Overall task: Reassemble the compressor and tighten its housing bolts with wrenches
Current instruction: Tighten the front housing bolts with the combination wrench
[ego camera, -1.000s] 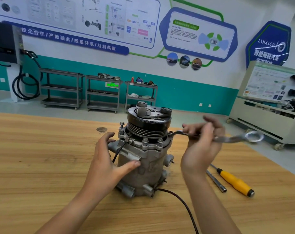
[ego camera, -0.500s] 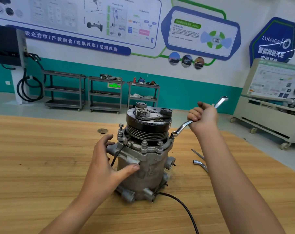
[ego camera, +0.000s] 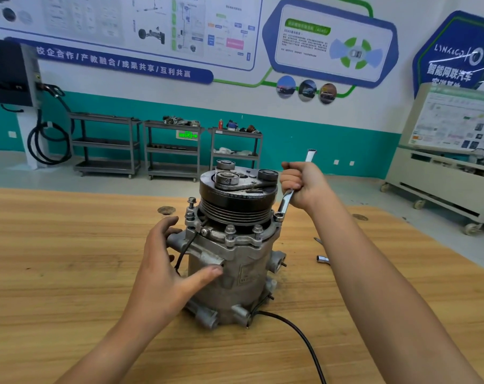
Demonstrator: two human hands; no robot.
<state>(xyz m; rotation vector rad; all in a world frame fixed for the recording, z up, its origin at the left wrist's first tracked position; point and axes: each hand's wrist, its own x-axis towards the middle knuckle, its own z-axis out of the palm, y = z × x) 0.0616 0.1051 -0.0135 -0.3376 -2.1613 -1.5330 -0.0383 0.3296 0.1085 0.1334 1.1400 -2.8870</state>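
At centre frame our right hand (ego camera: 304, 187) grips the wrench (ego camera: 286, 199), slanting down-left apparently onto a housing bolt (ego camera: 278, 217), while our open left hand (ego camera: 163, 261) braces the compressor (ego camera: 235, 261).

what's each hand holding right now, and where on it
The right hand is fisted around the mid-shank of a ring wrench, whose ring end sits on a housing bolt. The left hand braces the compressor body, fingers spread, no closed grip.

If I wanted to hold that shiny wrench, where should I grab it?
Probably grab the wrench around the upper part of its flat handle, coming from the right, as the right hand does. Its ring end sits on a bolt at the compressor's rim, and the handle slants up and clear.
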